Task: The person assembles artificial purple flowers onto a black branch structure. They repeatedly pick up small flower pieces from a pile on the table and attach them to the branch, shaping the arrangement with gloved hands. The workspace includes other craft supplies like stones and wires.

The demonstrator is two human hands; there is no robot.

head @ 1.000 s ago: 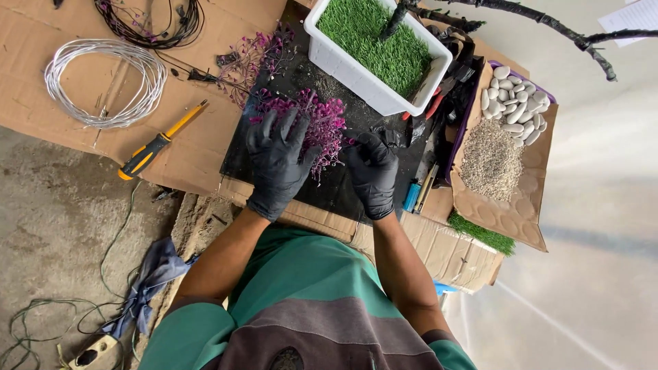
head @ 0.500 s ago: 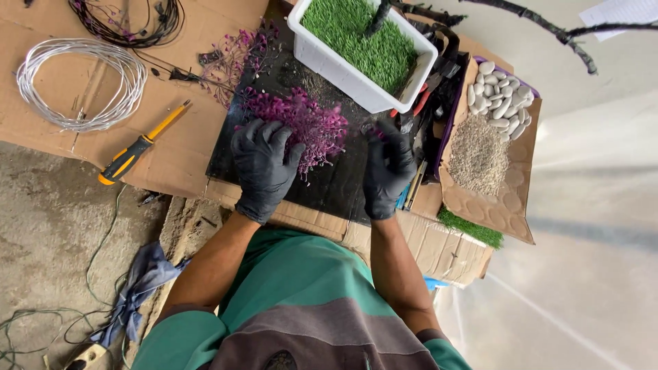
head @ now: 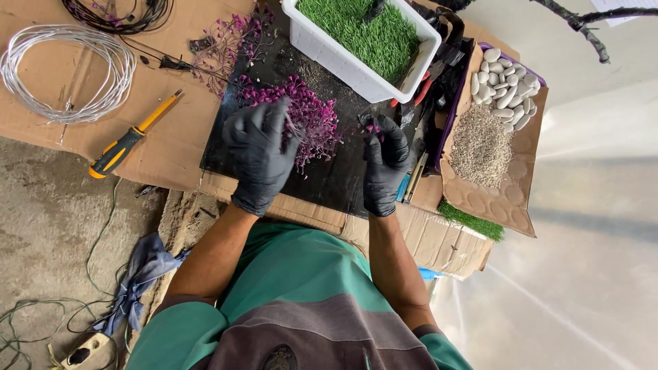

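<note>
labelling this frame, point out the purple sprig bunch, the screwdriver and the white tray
purple sprig bunch (head: 312,120), head view, middle of the cluster
screwdriver (head: 116,152), head view, black-and-yellow handle
white tray (head: 336,58), head view, near side wall

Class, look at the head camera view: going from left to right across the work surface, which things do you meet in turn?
Coil of pale wire → yellow-handled screwdriver → left hand → purple sprig cluster → right hand → white pebbles.

Two gloved hands: left hand (head: 258,154), right hand (head: 385,163). One white tub of grass (head: 360,42). One yellow-handled screwdriver (head: 130,137). One coil of white wire (head: 66,72), one dark wire coil (head: 123,14). Two purple sprig clusters (head: 312,120) (head: 229,41). One cardboard tray (head: 493,199) with one pile of white pebbles (head: 504,85).
</note>
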